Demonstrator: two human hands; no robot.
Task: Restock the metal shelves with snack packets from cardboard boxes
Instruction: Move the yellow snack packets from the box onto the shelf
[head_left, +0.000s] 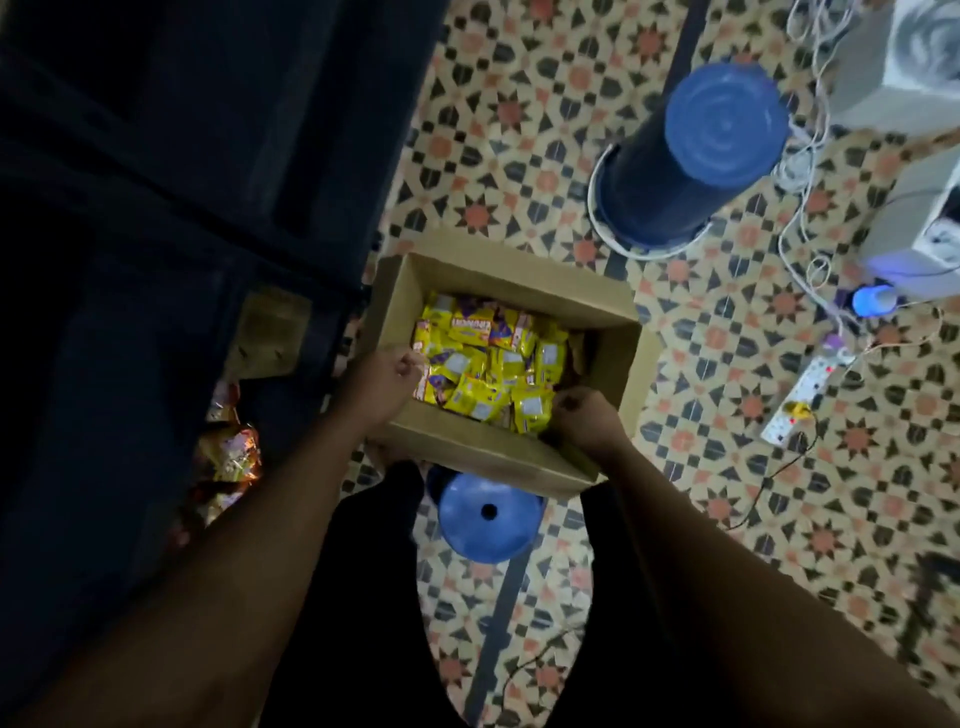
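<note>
An open cardboard box (470, 451) sits low in front of me, filled with several yellow snack packets (483, 366). My left hand (382, 382) grips the box's left wall, fingers curled over the rim. At the near right corner my right hand (589, 418) grips the rim in the same way. The dark blue metal shelves (156, 156) rise at the left, close beside the box. Some orange and red packets (228, 460) lie on a low shelf there, dimly lit.
A blue round stool (488, 514) stands under the box's near edge, between my legs. An upturned blue bucket (696, 156) stands on the patterned tile floor beyond the box. A white power strip (800, 400), cables and grey appliances (914, 234) fill the right side.
</note>
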